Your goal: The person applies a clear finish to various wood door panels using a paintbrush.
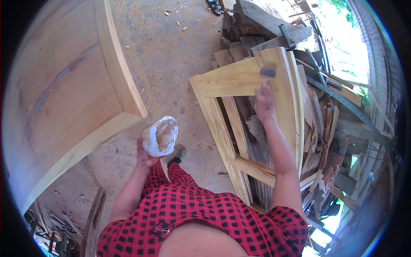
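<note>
Between a broad wooden panel on our left and a pale wooden frame on our right, a strip of bare floor runs away ahead of us, scattered with small wood offcuts. The panel's pale corner juts toward that strip, just beyond the white container we carry, which leaves more room on its right than on its left. The frame's outer edge slants beside the floor, its openings showing dark gaps, while a pile of lumber crowds its far end and right side.

Our left hand is low, elbow bent, fingers curled around the container's near left side, its mouth tilted up toward us. Our right arm reaches well forward over the frame, the right hand closed firmly around the handle of a brush. The dark bristles are blurred above the frame's upper corner; we cannot tell whether they touch wood.
</note>
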Available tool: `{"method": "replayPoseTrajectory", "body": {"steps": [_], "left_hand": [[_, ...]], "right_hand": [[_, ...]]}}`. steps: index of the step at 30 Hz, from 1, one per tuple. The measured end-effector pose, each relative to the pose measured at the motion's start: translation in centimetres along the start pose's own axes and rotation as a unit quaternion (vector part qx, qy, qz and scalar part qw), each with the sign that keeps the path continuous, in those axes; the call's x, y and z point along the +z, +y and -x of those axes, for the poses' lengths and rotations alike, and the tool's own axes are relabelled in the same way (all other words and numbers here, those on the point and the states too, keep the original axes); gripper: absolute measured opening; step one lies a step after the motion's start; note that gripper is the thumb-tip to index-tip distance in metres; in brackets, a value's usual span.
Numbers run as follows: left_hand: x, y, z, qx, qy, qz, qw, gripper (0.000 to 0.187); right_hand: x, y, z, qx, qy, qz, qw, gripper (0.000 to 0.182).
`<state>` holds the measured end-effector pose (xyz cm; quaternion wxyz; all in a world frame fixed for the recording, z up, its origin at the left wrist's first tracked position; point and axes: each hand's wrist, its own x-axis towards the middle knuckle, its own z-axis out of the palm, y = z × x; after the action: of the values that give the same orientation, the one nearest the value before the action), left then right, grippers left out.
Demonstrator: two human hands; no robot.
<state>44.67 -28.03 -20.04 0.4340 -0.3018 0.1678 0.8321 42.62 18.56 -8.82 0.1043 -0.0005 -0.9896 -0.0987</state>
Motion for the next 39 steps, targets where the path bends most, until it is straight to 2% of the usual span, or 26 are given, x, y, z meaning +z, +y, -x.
{"method": "replayPoseTrajectory", "body": {"steps": [1,3,4,6,7,9,11,13,14,16,17,18,20,22,24,25,27,28,30,34,36,38,39], "left_hand": [[-0.7,-0.3,0.0,-0.002,0.014,0.001,1.000,0.085],[-1.5,-0.9,-0.2,-0.003,0.029,0.004,1.000,0.086],[-1.7,-1.3,-0.3,-0.013,0.030,0.012,0.999,0.085],[-1.9,-1.6,-0.7,-0.021,0.033,0.018,0.999,0.084],[-1.8,-1.8,-0.9,-0.026,0.032,0.010,0.999,0.082],[-1.5,-2.3,-1.4,-0.031,0.032,0.003,0.999,0.081],[-1.3,-2.8,-1.5,-0.017,0.068,-0.010,0.998,0.081],[-2.5,-3.5,-2.0,-0.015,0.065,-0.012,0.998,0.078],[-3.2,-3.9,-2.3,-0.015,0.061,-0.015,0.998,0.076],[-4.2,-5.0,-3.0,-0.011,0.062,-0.001,0.998,0.073],[-4.8,-5.5,-3.2,-0.009,0.060,0.009,0.998,0.070],[-4.9,-6.0,-3.2,-0.005,0.063,0.012,0.998,0.070],[-4.9,-6.9,-3.3,-0.021,0.056,0.024,0.998,0.068],[-5.5,-8.2,-3.3,-0.010,0.037,0.020,0.999,0.067],[-6.4,-9.3,-3.5,-0.022,0.048,0.034,0.998,0.067],[-6.9,-9.8,-3.5,-0.020,0.049,0.036,0.998,0.067],[-8.0,-9.8,-4.2,-0.038,0.045,0.053,0.997,0.066],[-8.1,-10.1,-3.9,-0.036,0.046,0.054,0.997,0.066],[-8.1,-10.8,-3.3,-0.034,0.062,0.030,0.997,0.065],[-9.7,-11.7,-4.1,-0.035,0.059,0.038,0.997,0.065],[-9.9,-12.6,-4.0,-0.021,0.083,0.020,0.996,0.068],[-10.8,-13.4,-4.5,-0.035,0.071,0.036,0.996,0.069],[-11.2,-13.7,-4.8,-0.049,0.058,0.045,0.996,0.069]], "right_hand": [[0.8,-0.3,1.9,-0.003,-0.004,-0.001,1.000,0.010],[1.7,-1.0,4.6,0.004,-0.100,-0.055,0.993,0.014],[1.7,-1.2,5.1,0.002,-0.101,-0.056,0.993,0.014],[2.0,-1.8,5.2,0.056,-0.223,-0.152,0.961,0.015],[1.8,-1.7,4.6,0.055,-0.222,-0.154,0.961,0.015],[1.4,-0.7,2.2,0.084,-0.164,-0.193,0.964,0.015],[-0.3,0.5,-1.2,0.061,-0.067,-0.180,0.980,0.017],[-1.6,1.8,-4.8,0.053,-0.011,-0.166,0.985,0.020],[-2.3,1.7,-6.1,0.050,-0.013,-0.168,0.984,0.020],[-2.5,1.1,-8.1,0.052,0.043,-0.127,0.990,0.022],[-1.7,1.1,-8.2,0.020,0.040,-0.070,0.997,0.025],[-0.5,0.8,-7.8,0.016,0.039,-0.074,0.996,0.025],[2.9,0.4,-5.6,-0.053,0.000,0.016,0.998,0.029],[5.8,-0.4,-1.7,-0.059,-0.052,0.000,0.997,0.029],[6.9,-2.0,1.7,-0.008,-0.221,0.014,0.975,0.031],[7.7,-2.2,3.6,-0.010,-0.221,0.013,0.975,0.031],[9.5,-3.2,5.5,-0.010,-0.249,-0.102,0.963,0.015],[9.5,-3.1,5.9,-0.012,-0.249,-0.103,0.963,0.015],[8.7,-2.6,6.3,0.116,-0.161,-0.254,0.947,0.011],[4.5,1.7,1.9,0.180,-0.016,-0.339,0.923,0.018],[0.7,2.8,-0.2,0.162,0.060,-0.331,0.928,0.018],[-1.8,2.9,-1.8,0.090,0.125,-0.238,0.959,0.020],[-2.6,2.1,-2.2,0.085,0.124,-0.238,0.960,0.020]]}}
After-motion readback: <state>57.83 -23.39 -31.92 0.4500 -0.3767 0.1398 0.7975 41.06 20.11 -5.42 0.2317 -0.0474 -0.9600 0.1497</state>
